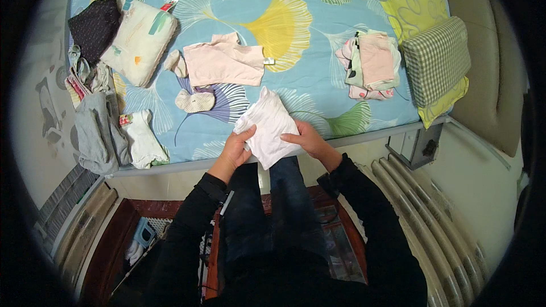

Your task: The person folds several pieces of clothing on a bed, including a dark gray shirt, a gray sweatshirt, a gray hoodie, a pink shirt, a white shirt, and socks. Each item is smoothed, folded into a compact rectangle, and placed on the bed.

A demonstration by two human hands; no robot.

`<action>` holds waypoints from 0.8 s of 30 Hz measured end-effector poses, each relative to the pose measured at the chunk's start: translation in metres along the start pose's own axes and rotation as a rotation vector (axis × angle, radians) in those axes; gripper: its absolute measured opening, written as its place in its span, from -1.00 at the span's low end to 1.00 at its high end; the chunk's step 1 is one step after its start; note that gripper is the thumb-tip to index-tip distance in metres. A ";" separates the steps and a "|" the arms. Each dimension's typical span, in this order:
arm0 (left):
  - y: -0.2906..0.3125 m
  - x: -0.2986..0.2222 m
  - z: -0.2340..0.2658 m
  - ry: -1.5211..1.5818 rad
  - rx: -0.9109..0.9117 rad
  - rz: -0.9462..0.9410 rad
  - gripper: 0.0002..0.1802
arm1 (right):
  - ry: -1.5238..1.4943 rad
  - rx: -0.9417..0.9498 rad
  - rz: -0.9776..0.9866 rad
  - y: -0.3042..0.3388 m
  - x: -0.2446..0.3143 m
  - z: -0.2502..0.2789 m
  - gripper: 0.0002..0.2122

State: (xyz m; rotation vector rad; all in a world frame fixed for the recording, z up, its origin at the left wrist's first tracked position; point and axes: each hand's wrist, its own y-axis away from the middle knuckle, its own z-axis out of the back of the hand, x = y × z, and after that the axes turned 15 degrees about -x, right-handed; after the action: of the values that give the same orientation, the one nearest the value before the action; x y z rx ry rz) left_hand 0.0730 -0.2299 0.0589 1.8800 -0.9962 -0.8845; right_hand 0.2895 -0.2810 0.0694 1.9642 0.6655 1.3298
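A soft white-pink cotton cloth, loosely folded into a rough four-sided piece, is held over the near edge of the bed, in front of the person's legs. Its long axis runs mostly away from the body: one corner points up toward the far side of the bed, another down toward the lap. Two hands hold it. The left hand has its grip pinched on the left edge, thumb on top; the right hand pinches the right edge likewise.

Beyond the cloth lies one pale pink short-sleeved top, spread flat with its long axis left to right and a white tag at its right end. Beside it are two small pale fabric pieces, one by its left end and one below it.

To the right are one stack of folded pink and white clothes, its layers too overlapped to count, and one green-and-white checked pillow. To the left are one cream padded folded bundle, one dark speckled garment, one grey garment and one white garment.
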 end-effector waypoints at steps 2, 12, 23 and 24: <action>-0.009 -0.002 0.000 -0.091 -0.050 0.080 -0.50 | 0.044 -0.123 0.025 0.001 0.001 0.016 -0.71; -0.008 -0.007 0.008 -0.388 -0.043 0.024 -0.51 | 0.427 -0.633 0.688 0.025 0.122 0.154 -0.71; -0.044 -0.022 0.033 -0.604 -0.298 -0.165 -0.63 | 0.777 -1.503 0.548 -0.031 0.105 0.230 -0.54; -0.048 -0.025 0.035 -0.645 -0.320 -0.264 -0.71 | 1.022 -1.477 0.715 -0.030 0.101 0.225 -0.46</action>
State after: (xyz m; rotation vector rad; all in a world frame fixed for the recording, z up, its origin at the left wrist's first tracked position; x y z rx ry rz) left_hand 0.0471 -0.2019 0.0066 1.4907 -0.9006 -1.7681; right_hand 0.5338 -0.2433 0.0482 0.1878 -0.6578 2.2242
